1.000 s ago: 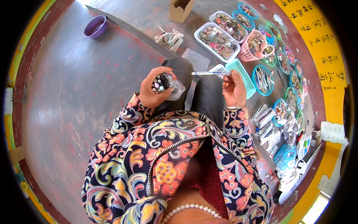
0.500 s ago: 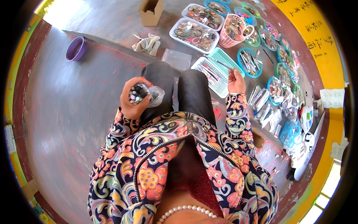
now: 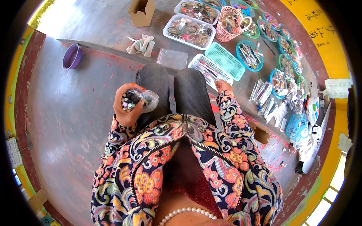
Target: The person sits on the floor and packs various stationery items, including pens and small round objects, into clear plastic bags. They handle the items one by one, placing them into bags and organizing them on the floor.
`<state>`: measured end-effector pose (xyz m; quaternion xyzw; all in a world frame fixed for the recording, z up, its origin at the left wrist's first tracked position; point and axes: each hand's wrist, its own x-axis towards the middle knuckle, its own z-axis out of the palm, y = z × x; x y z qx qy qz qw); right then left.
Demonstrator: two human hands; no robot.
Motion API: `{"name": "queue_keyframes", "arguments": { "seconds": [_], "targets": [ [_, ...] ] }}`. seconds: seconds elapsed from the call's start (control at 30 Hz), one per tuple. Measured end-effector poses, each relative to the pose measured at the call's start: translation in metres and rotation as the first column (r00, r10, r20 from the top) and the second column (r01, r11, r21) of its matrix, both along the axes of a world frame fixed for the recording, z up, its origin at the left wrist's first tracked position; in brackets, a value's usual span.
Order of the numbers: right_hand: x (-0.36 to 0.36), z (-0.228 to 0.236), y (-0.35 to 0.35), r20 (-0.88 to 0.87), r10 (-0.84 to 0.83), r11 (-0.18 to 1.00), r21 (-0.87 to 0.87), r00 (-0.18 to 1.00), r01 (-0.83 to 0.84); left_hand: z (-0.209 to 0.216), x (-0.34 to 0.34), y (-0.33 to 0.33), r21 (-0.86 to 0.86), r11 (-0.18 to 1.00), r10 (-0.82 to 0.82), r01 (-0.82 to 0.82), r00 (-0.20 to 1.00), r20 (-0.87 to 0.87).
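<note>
My left hand (image 3: pixel 130 107) is wrapped round a bundle of pens (image 3: pixel 130 98) in a clear plastic bag (image 3: pixel 151 101), held above my left thigh. The dark and pale round pen ends face up. At the near right corner of a white plastic basket (image 3: pixel 194 62), my right hand (image 3: pixel 224 86) has its fingers drawn together; whether they pinch anything there cannot be made out. Several pens (image 3: pixel 207 71) lie in that basket. Just beyond it stands an empty teal basket (image 3: pixel 225 60). A round blue basket (image 3: pixel 239 64) to the right holds more pens.
White trays (image 3: pixel 168 34) of bagged items and a pink handled basket (image 3: pixel 225 35) stand ahead. Bagged pens (image 3: pixel 260 90) lie to the right. A flat clear bag (image 3: pixel 172 58), crumpled cloth (image 3: pixel 141 46), cardboard box (image 3: pixel 141 17) and purple basin (image 3: pixel 72 57) are farther left.
My right hand has come back toward me from the teal basket to the white basket's corner. The pen it held is no longer in it. My left hand keeps the bundle.
</note>
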<state>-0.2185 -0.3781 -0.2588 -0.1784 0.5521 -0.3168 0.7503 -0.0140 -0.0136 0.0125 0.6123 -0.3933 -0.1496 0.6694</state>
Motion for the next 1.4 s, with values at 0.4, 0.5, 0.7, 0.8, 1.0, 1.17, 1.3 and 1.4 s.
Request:
{"name": "queue_keyframes", "arguments": {
  "seconds": [0.4, 0.5, 0.7, 0.8, 1.0, 1.17, 1.3, 1.4],
  "targets": [
    [0.110, 0.237, 0.111, -0.125, 0.744, 0.482, -0.579, 0.656, -0.657, -0.007, 0.006, 0.002, -0.071, 0.997, -0.001, -0.008, 0.992, -0.127],
    [0.124, 0.285, 0.167, -0.216, 0.888, 0.136, -0.719, 0.405, -0.682, -0.001, 0.002, 0.003, -0.084, 0.996, 0.009, -0.026, 0.978, -0.207],
    [0.132, 0.305, 0.215, -0.536, 0.722, -0.262, -0.796, 0.436, -0.545, -0.003, 0.005, 0.013, 0.108, 0.993, 0.060, -0.053, 0.996, -0.059],
    [0.132, 0.302, 0.217, -0.545, 0.695, -0.257, -0.797, 0.469, -0.546, 0.000, 0.003, 0.012, 0.065, 0.996, 0.063, -0.058, 0.995, -0.079],
    [0.127, 0.290, 0.212, -0.341, 0.839, 0.011, -0.770, 0.425, -0.638, -0.010, 0.004, 0.010, -0.028, 1.000, 0.000, -0.005, 0.987, -0.159],
    [0.122, 0.294, 0.203, -0.274, 0.861, 0.117, -0.712, 0.427, -0.693, -0.012, 0.004, 0.011, -0.047, 0.999, -0.012, 0.005, 0.990, -0.143],
    [0.109, 0.317, 0.175, -0.068, 0.751, 0.371, -0.780, 0.657, -0.505, -0.012, 0.005, 0.010, -0.048, 0.999, -0.023, 0.016, 0.989, -0.145],
    [0.102, 0.310, 0.144, 0.282, 0.642, 0.677, -0.645, 0.712, -0.355, -0.014, 0.006, 0.010, -0.050, 0.999, -0.021, 0.013, 0.988, -0.155]
  ]
}}
